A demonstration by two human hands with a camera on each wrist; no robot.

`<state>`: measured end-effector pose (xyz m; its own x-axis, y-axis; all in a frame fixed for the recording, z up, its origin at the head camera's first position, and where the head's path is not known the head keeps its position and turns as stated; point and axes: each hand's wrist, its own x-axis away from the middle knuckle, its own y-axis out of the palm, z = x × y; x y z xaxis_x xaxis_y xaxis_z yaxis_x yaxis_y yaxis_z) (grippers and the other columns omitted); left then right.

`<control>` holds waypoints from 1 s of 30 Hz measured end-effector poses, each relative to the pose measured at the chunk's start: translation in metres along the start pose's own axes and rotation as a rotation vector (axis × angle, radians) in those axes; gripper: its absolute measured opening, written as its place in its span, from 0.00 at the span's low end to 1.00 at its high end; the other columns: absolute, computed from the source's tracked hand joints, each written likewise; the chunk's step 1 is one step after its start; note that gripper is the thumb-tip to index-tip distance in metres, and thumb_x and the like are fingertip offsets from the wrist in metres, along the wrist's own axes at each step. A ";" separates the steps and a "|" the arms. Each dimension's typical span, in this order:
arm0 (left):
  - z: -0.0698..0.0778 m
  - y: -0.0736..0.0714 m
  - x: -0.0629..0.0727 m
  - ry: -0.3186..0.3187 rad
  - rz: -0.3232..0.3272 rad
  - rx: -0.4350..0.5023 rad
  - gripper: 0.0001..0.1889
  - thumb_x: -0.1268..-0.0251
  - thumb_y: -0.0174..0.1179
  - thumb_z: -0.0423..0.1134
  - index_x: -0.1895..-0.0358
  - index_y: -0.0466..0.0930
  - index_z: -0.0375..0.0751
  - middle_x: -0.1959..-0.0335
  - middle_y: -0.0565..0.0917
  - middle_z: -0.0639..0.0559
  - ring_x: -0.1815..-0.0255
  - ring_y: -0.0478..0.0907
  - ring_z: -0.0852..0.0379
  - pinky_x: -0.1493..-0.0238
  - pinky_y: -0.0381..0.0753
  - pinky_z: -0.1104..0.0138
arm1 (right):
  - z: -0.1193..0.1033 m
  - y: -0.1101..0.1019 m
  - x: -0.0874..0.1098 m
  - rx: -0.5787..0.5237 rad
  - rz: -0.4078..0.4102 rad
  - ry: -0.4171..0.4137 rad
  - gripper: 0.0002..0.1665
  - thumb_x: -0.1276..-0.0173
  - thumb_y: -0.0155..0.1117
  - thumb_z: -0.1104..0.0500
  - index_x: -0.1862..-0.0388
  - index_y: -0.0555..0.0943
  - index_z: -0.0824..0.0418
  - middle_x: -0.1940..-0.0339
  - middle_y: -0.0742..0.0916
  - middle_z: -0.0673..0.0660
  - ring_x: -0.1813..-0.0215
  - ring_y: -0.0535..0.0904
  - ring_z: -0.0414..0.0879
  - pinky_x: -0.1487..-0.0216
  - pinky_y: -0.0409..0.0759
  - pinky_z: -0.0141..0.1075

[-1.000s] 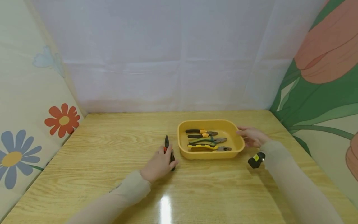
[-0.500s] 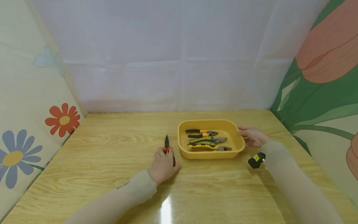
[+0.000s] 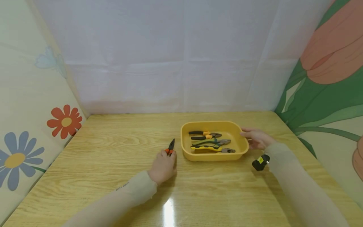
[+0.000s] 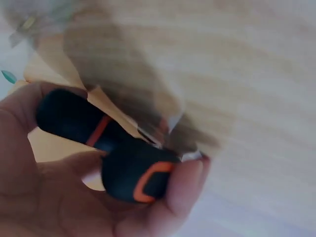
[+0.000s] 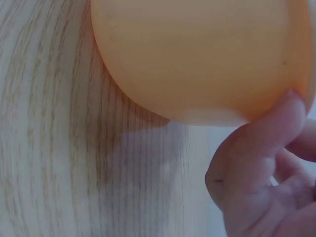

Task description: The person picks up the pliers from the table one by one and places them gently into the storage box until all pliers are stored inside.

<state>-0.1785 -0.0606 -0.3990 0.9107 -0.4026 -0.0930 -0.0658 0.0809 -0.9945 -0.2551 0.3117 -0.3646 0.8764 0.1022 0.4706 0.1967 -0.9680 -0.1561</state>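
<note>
My left hand (image 3: 163, 166) grips long-nose pliers (image 3: 171, 147) with black and orange handles, just left of the yellow tray. Their dark nose points away and slightly right; the palm hides most of the handles. In the left wrist view, the black handle ends (image 4: 74, 118) with orange marks lie between thumb and fingers. My right hand (image 3: 257, 138) holds the right end of the yellow plastic tray (image 3: 212, 157), with a digit against its wall in the right wrist view. Inside lie black-and-orange pliers (image 3: 208, 137), green-handled pliers (image 3: 208, 142) and yellow-and-black pliers (image 3: 211, 148).
The tray stands on a wood-grain table (image 3: 119, 135), right of centre. A white cloth (image 3: 175, 82) hangs behind the table's back edge. Flower-printed panels (image 3: 22, 94) border both sides. A small black device (image 3: 260, 162) hangs at the right wrist.
The left fingers have closed round the pliers' handles, and the nose has swung from straight ahead to slightly right. The right hand and tray stay essentially in place.
</note>
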 end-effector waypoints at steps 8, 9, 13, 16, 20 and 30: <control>-0.005 -0.001 -0.004 0.013 -0.035 -0.007 0.29 0.52 0.70 0.43 0.43 0.78 0.35 0.63 0.76 0.32 0.67 0.75 0.42 0.67 0.78 0.56 | 0.001 0.001 0.000 0.015 0.003 0.001 0.39 0.22 0.47 0.57 0.20 0.42 0.57 0.35 0.68 0.67 0.60 0.77 0.41 0.62 0.80 0.36; -0.005 -0.001 -0.004 0.016 -0.036 -0.005 0.29 0.52 0.70 0.43 0.44 0.78 0.35 0.63 0.76 0.32 0.68 0.75 0.42 0.67 0.78 0.56 | 0.001 0.001 0.000 0.014 0.003 0.003 0.38 0.21 0.47 0.57 0.20 0.42 0.57 0.34 0.67 0.68 0.60 0.77 0.42 0.61 0.80 0.36; -0.009 -0.001 -0.006 0.012 -0.043 0.055 0.29 0.56 0.70 0.41 0.46 0.79 0.36 0.64 0.75 0.33 0.69 0.75 0.41 0.69 0.77 0.54 | 0.001 0.002 0.000 0.002 0.003 0.008 0.38 0.21 0.46 0.58 0.20 0.42 0.57 0.31 0.63 0.70 0.59 0.77 0.42 0.60 0.80 0.37; -0.012 0.000 -0.007 -0.009 -0.064 0.133 0.28 0.54 0.68 0.40 0.45 0.79 0.36 0.63 0.74 0.34 0.68 0.74 0.41 0.70 0.76 0.54 | 0.000 0.002 0.001 -0.004 -0.003 0.007 0.38 0.22 0.46 0.58 0.20 0.42 0.57 0.31 0.63 0.70 0.59 0.77 0.42 0.60 0.80 0.37; -0.015 -0.001 -0.008 -0.041 -0.076 0.188 0.27 0.46 0.63 0.42 0.40 0.77 0.38 0.61 0.73 0.34 0.66 0.72 0.42 0.68 0.75 0.54 | 0.000 0.001 0.001 -0.008 -0.007 0.005 0.39 0.22 0.46 0.58 0.20 0.42 0.57 0.33 0.65 0.68 0.59 0.77 0.42 0.59 0.80 0.37; -0.016 -0.002 -0.012 -0.109 -0.087 0.222 0.32 0.48 0.57 0.43 0.36 0.75 0.37 0.58 0.75 0.29 0.63 0.72 0.42 0.62 0.74 0.54 | -0.001 0.001 0.001 0.002 -0.005 0.002 0.39 0.22 0.47 0.57 0.20 0.41 0.58 0.37 0.69 0.64 0.59 0.77 0.42 0.60 0.80 0.36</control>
<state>-0.1958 -0.0700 -0.3966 0.9483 -0.3171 0.0097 0.0947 0.2538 -0.9626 -0.2543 0.3107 -0.3634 0.8744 0.1070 0.4732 0.2025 -0.9668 -0.1556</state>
